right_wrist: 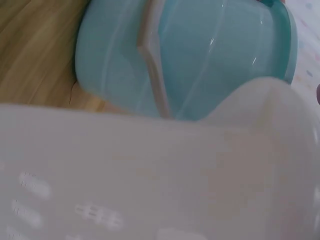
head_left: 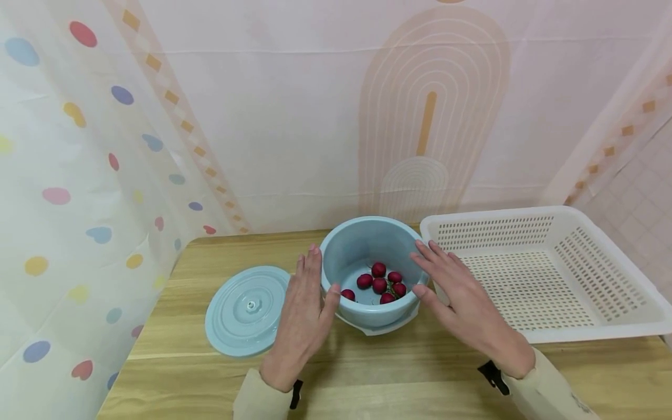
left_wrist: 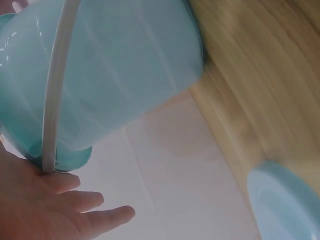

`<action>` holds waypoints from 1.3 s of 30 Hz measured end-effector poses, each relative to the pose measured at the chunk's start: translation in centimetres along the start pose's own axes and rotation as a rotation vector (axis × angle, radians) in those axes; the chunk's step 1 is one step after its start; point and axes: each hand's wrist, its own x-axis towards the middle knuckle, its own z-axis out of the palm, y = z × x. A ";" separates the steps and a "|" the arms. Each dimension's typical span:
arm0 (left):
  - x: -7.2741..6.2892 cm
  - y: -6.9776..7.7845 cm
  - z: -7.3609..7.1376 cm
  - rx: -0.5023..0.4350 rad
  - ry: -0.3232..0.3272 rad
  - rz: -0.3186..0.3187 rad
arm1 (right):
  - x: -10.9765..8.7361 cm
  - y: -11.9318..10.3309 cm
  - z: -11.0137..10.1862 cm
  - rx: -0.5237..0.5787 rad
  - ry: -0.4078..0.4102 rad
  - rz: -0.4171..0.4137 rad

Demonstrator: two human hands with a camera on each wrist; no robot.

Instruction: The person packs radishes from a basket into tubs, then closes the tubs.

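A light blue bowl [head_left: 350, 248] stands on the wooden table [head_left: 378, 373] with several dark red round fruits [head_left: 379, 285] in its bottom. My left hand [head_left: 304, 312] is flat and upright against the bowl's left side, fingers straight. My right hand [head_left: 455, 291] is held the same way at the bowl's right rim, between the bowl and the basket. The left wrist view shows the bowl's outer wall [left_wrist: 115, 70] close up, with my fingers [left_wrist: 75, 210] spread below it. In the right wrist view the bowl [right_wrist: 200, 55] sits behind the basket's white rim [right_wrist: 150, 170].
The bowl's round blue lid [head_left: 248, 310] lies flat on the table left of my left hand; its edge [left_wrist: 285, 200] shows in the left wrist view. A white perforated plastic basket [head_left: 546, 271] stands right of the bowl. Patterned curtains enclose the table at the back and left.
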 end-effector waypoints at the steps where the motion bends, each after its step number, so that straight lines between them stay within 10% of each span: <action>1: 0.0 0.0 -0.1 0.005 -0.004 0.000 | -0.1 0.1 0.0 -0.003 0.005 -0.003; 19: -0.6 -1.1 -2.4 0.071 -0.004 0.026 | -0.9 0.6 -0.4 -0.068 0.009 0.028; 39: -3.0 -6.5 -7.6 0.132 0.088 -0.027 | 0.3 -4.7 2.1 0.103 -0.007 -0.229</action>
